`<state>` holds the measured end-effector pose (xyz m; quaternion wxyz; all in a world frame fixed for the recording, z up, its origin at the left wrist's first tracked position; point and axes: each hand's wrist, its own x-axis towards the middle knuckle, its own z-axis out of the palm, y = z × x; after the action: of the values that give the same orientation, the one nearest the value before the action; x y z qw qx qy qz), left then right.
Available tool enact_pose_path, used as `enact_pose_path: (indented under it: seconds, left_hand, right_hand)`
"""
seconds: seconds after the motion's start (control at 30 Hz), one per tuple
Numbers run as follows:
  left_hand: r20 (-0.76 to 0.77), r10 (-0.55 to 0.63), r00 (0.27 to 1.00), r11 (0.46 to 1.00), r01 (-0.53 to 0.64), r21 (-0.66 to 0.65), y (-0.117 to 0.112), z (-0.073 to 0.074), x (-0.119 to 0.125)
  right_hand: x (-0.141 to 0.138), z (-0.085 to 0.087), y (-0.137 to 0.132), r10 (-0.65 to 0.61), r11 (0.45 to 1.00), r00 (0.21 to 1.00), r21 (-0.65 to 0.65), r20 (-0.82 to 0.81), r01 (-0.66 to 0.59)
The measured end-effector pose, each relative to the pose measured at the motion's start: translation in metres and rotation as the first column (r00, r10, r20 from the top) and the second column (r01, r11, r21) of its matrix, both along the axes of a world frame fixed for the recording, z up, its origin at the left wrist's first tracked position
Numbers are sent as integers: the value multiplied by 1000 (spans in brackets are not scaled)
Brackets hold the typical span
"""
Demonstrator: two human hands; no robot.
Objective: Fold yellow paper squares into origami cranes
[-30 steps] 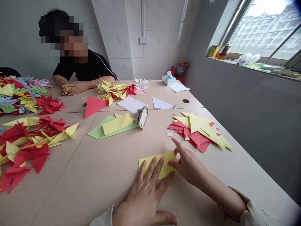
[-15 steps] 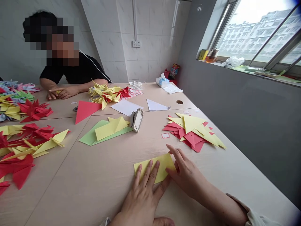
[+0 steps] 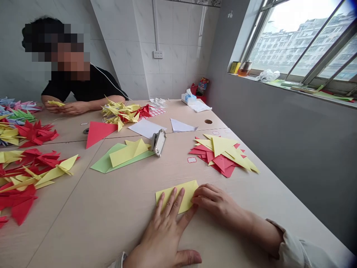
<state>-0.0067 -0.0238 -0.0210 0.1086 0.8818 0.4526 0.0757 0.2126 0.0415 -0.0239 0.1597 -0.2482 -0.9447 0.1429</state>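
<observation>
A folded yellow sheet of paper (image 3: pixel 190 189) lies on the table in front of me. My left hand (image 3: pixel 164 225) rests flat across it, fingers spread and thumb out to the side. At the paper's right edge, my right hand (image 3: pixel 216 200) has its fingers drawn together in a pinch on the corner. The fingertips partly cover that corner. Just beyond, to the right, sits a pile of folded red and yellow papers (image 3: pixel 223 154).
Farther off stand a stapler-like white device (image 3: pixel 159 143) and yellow paper (image 3: pixel 125 154) over a green sheet (image 3: pixel 102 163). Many paper cranes (image 3: pixel 25 201) cover the left side. Across the table a person (image 3: pixel 83 91) holds something yellow. A tissue box (image 3: pixel 189 98) stands at the back.
My right hand's fingers have come down and closed on the paper's right edge. My left hand stays flat on it. The other person's hands have lifted a yellow piece. The view has shifted slightly.
</observation>
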Motion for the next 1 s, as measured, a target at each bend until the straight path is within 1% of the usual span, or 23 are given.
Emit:
enact_pose_path:
  seconds: [0.07,0.13,0.2,0.37,0.47,0.53,0.6,0.67,0.73,0.83,0.9,0.97,1.0]
  left_hand:
    - [-6,-21,1000,999,20,-43,2,4,-6]
    - [-22,-43,999,996,41,-79,4,9,-14]
    - [-38,-28,999,996,25,-86,2,13,-24]
    - [-74,35,997,999,-38,-36,-11,16,-52]
    - [-96,97,991,995,-100,-19,-20,15,-67]
    - [-116,125,985,991,-130,-36,-23,14,-73]
    - [-126,136,983,988,-144,-53,-26,14,-76]
    - [-127,146,981,988,-152,-40,-29,13,-77]
    - [-136,159,978,987,-161,-8,-32,12,-78]
    - [-160,156,975,988,-152,36,-37,10,-79]
    - [-169,140,976,989,-130,67,-38,9,-77]
    - [-165,138,977,987,-122,104,-36,8,-70]
    - [-152,155,976,982,-136,130,-34,7,-66]
  right_hand:
    - [1,6,2,24,999,999,-37,21,-23]
    - [1,9,4,12,999,999,-32,46,-11]
    - [1,8,5,10,1000,998,-12,69,-9]
    - [-2,5,6,19,998,993,64,116,-27]
    - [-6,10,5,43,988,976,136,211,-73]
    - [-10,14,3,51,975,959,196,278,-108]
    - [-15,16,-2,23,959,949,263,315,-110]
    - [-22,16,-8,-33,934,946,346,324,-86]
    - [-29,17,-16,-91,897,948,439,304,-54]
    - [-39,21,-26,-140,838,953,545,269,-31]
    - [-44,26,-30,-157,814,952,580,261,-25]
    - [-47,30,-32,-167,805,952,593,258,-19]
    - [-47,32,-33,-170,804,950,594,261,-19]
